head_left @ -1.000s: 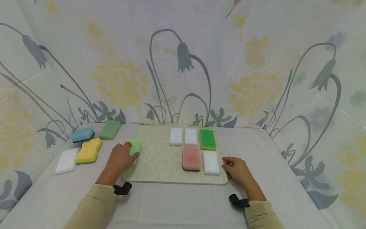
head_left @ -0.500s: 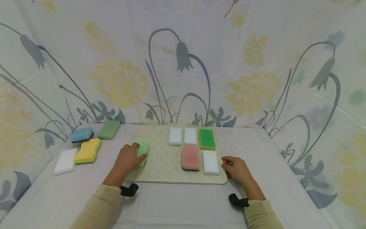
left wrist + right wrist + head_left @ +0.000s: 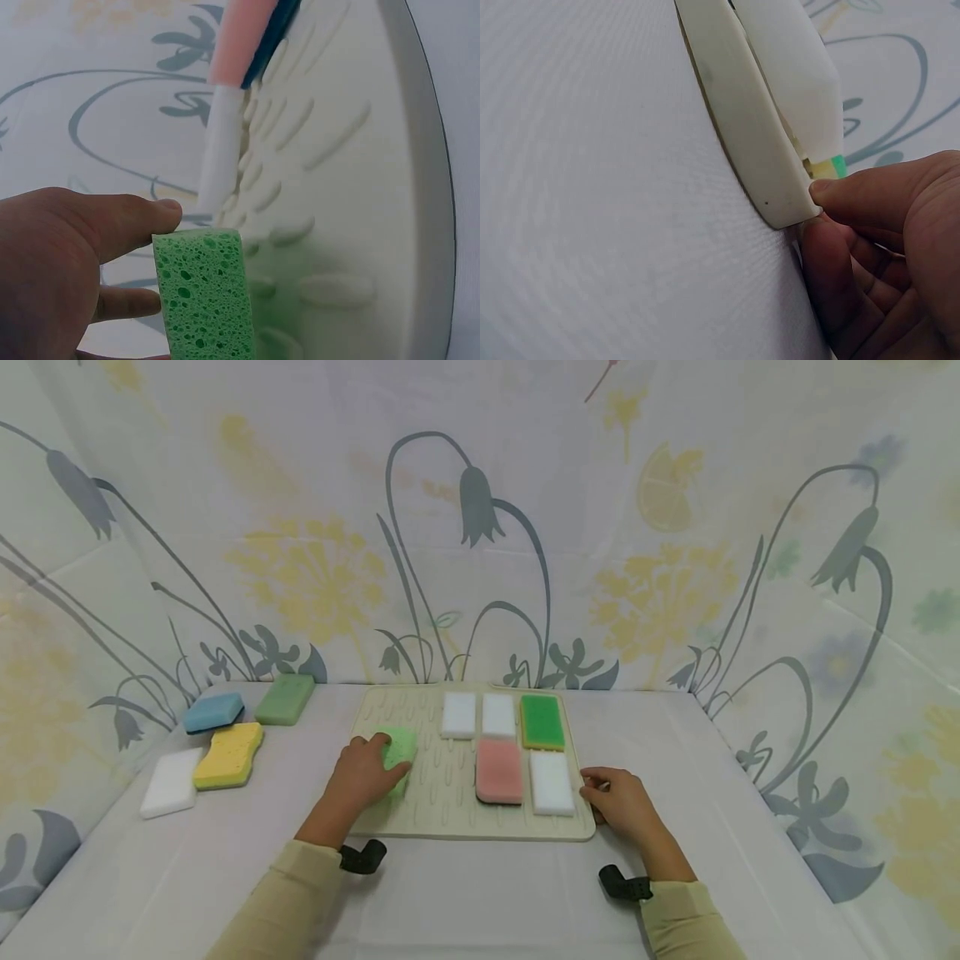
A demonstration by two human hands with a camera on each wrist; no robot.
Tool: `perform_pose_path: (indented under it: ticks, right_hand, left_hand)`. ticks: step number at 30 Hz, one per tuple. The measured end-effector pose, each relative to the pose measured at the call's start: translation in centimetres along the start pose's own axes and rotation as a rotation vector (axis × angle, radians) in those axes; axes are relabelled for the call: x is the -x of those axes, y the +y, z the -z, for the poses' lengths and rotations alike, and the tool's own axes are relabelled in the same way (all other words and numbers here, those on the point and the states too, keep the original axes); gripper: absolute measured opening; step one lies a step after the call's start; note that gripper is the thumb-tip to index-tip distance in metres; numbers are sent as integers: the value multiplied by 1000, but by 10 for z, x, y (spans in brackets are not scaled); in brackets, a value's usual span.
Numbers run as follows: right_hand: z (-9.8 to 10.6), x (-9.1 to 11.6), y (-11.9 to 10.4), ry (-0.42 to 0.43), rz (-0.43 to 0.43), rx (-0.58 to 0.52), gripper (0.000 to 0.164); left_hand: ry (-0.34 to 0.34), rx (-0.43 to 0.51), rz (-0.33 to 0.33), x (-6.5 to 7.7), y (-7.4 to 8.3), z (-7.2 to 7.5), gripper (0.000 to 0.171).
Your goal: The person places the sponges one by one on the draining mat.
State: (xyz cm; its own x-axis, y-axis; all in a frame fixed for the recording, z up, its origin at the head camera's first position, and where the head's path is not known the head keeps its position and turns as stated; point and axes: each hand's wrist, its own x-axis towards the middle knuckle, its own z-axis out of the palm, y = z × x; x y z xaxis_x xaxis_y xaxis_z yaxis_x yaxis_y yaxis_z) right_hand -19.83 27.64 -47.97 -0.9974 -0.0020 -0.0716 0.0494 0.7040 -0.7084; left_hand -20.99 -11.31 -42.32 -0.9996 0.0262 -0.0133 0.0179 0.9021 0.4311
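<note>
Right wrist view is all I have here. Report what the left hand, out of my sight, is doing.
Observer: In the head view, the left hand holds a light green sponge over the left part of the mat; whether it touches the mat, I cannot tell.

Operator: Understood. Now tell me what lies on the mat just left of the white block near my edge.

Observer: A pink sponge lies there, seen from the person's side.
</note>
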Motion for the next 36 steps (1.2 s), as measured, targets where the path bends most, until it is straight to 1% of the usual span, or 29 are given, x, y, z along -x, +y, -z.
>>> perform_pose_path:
  ticks: [11,21,27,36]
  right_hand:
    - [-1,2,-1,8,10,26,37]
    - [-1,1,-2,-12,-23,-32,37]
    - [1,1,-2,-8,-10,-15,38]
    - [2,1,-2,-7,-5,3,38]
  left_hand:
    - [-1,26,-14,1,20,-11,64]
    - [-20,56,-31,3,36,-17,65]
    - [-26,69,-45,3,45,-23,66]
    - [-28,72,-43,2,55,-30,68]
